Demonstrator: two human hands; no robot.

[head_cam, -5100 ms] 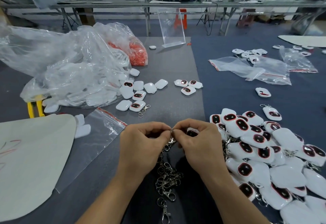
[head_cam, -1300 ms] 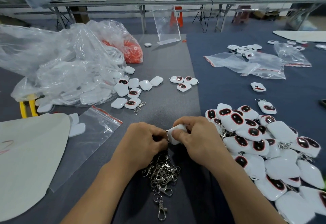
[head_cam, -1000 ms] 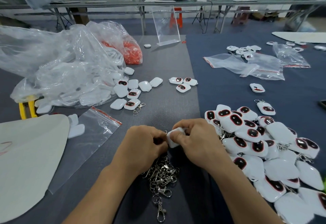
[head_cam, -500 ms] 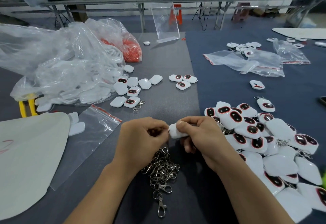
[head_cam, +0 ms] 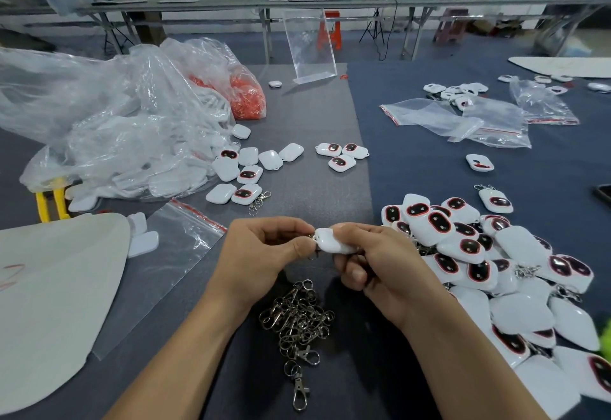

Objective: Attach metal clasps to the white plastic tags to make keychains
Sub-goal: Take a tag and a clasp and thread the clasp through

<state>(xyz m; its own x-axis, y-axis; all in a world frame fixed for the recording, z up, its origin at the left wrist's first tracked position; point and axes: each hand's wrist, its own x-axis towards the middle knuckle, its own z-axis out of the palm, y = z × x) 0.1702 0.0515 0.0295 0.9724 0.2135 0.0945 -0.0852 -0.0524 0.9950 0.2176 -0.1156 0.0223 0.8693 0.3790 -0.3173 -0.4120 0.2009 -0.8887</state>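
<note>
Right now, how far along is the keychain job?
Done: a large pile of tags lies on the right, with metal clasps showing among them. In hand: the right hand holds one white tag while the left hand pinches a clasp at its end; whether it is attached yet, I cannot tell. Left: a heap of loose clasps and bare tags by the plastic bag.

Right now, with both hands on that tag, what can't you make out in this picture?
- Head view: the clasp is nearly hidden behind the left hand and the white tag; whether it is threaded cannot be told.
- The tag's underside: covered by the right hand.
- The finished pile: cut off by the right and bottom edges.
- The plastic bag: contents blurred by crinkled film.
</note>
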